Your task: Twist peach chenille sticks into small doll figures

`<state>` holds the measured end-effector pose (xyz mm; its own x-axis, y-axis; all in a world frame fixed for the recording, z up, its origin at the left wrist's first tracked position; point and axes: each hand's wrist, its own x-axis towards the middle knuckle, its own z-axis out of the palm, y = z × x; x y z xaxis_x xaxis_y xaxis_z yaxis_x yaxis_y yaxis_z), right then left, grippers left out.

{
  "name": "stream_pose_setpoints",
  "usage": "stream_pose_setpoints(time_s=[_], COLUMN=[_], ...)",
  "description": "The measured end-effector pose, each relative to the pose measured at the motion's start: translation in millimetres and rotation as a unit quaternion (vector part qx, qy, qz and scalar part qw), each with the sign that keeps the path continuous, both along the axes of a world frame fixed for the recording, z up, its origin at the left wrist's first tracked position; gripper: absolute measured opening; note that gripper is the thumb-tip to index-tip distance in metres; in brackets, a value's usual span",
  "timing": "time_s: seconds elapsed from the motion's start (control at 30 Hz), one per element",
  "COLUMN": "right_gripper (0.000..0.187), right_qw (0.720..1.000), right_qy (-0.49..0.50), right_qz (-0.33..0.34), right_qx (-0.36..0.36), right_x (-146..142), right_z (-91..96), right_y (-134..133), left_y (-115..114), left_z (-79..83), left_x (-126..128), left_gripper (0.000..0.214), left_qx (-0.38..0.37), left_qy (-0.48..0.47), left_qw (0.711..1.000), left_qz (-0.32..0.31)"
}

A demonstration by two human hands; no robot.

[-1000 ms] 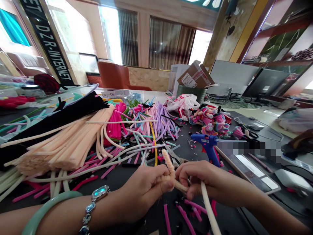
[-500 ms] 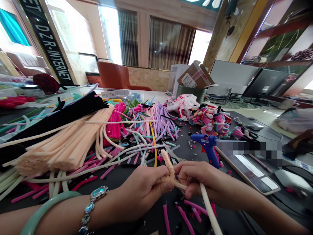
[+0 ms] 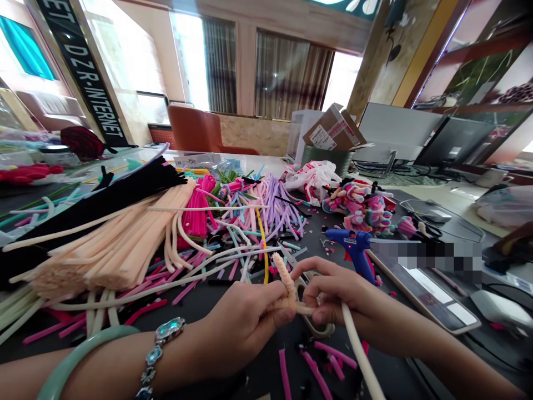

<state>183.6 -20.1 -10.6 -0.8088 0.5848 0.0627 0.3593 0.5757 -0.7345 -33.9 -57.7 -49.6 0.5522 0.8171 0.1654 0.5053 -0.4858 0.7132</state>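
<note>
A glue gun (image 3: 353,250) lies right of the pipe cleaners (image 3: 266,216) on the table (image 3: 258,378).

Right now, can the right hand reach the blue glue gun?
Probably yes: the right hand sits just below the blue glue gun with nothing between them, though it is pinching the peach pipe cleaner and would likely need to let go first.
</note>
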Motion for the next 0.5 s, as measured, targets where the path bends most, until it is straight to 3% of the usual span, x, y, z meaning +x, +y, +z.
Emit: stream_pose_setpoints(time_s=[0.2, 0.5], right_gripper=[0.012, 0.013], right_qw=[1.0, 0.999], right_qy=[0.006, 0.014], right_qz=[0.0, 0.026], right_qx=[0.001, -0.027], right_x=[-0.1, -2.8], right_z=[-1.8, 5.7], right_y=[1.0, -0.1], left_y=[0.9, -0.6], left_z=[-0.4, -2.9], left_x=[0.7, -0.7], left_gripper=[0.019, 0.015], left_qx=[0.019, 0.136], left_qy=[-0.005, 0.056], left_qw=[1.0, 0.989], left_qz=[0.002, 0.001])
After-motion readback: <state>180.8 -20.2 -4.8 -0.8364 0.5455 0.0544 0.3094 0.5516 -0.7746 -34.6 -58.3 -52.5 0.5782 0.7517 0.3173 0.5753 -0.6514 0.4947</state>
